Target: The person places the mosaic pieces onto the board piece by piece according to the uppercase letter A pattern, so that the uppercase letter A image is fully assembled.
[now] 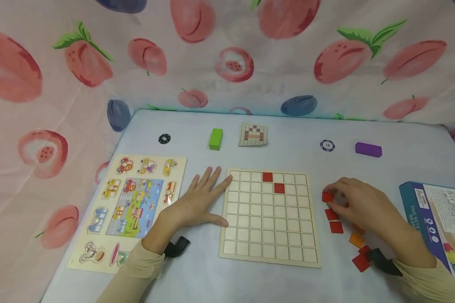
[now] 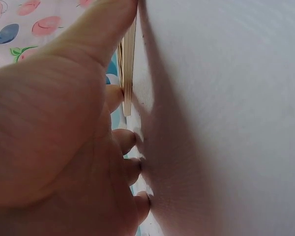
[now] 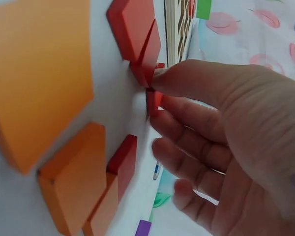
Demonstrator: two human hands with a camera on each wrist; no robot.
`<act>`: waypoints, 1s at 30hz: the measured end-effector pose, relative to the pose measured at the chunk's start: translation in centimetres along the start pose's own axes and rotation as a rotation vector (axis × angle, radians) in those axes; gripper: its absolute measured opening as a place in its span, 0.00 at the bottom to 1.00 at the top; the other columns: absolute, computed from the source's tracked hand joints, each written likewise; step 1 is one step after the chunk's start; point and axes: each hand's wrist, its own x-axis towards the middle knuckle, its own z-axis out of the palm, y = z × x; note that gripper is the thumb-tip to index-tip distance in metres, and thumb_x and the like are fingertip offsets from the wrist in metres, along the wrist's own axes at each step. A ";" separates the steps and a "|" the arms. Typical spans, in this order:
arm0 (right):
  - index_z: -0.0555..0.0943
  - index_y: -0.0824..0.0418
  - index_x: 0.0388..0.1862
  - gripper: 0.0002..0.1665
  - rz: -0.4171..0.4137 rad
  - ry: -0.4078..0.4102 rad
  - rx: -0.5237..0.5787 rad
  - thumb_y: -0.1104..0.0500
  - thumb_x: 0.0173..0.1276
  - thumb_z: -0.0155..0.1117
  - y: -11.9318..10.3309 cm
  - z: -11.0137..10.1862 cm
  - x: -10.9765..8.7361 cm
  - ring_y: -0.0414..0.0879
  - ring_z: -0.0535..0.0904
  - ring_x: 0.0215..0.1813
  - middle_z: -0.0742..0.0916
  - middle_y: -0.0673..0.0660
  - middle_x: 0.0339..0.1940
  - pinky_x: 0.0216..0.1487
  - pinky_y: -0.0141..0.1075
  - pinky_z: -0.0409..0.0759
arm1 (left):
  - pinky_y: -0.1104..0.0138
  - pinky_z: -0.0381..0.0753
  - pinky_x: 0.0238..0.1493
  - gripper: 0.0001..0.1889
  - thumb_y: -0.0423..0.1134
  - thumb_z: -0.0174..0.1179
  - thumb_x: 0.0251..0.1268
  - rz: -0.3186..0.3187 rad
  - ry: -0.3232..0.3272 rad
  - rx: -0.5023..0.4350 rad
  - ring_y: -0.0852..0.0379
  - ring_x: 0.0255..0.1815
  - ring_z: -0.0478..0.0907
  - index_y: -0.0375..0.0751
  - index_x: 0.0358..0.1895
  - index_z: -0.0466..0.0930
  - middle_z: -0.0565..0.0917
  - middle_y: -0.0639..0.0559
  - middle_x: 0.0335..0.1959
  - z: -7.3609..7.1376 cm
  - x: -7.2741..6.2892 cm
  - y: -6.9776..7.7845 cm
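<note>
A wooden grid board (image 1: 269, 260) lies in the middle of the table, with two red square tiles in its upper cells. My left hand (image 1: 202, 200) is spread flat beside it, thumb and index fingertips against its left edge (image 2: 129, 69). To the right of the board, my right hand (image 1: 358, 204) pinches a red square tile (image 1: 327, 197) between thumb and fingers. The same tile (image 3: 154, 102) shows at the fingertips in the right wrist view. Two more red tiles (image 1: 336, 227) lie just below it, and orange tiles (image 1: 357, 240) sit under the hand's near side.
A vehicle puzzle board (image 1: 174, 168) lies at left and a box (image 1: 421, 210) at far right. Along the back are a green block (image 1: 215, 139), a pattern card (image 1: 253, 134), a purple block (image 1: 368, 150), a black chip (image 1: 164, 139) and a 10 chip (image 1: 327, 145).
</note>
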 end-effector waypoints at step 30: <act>0.93 0.47 0.51 0.16 -0.199 0.065 0.058 0.54 0.64 0.81 -3.7 0.3 1.2 0.49 0.87 0.53 0.92 0.49 0.49 0.54 0.52 0.89 | 0.35 0.32 0.89 0.64 0.68 0.74 0.57 0.007 0.006 -0.003 0.37 0.91 0.25 0.54 0.90 0.43 0.33 0.41 0.91 0.1 0.2 -0.2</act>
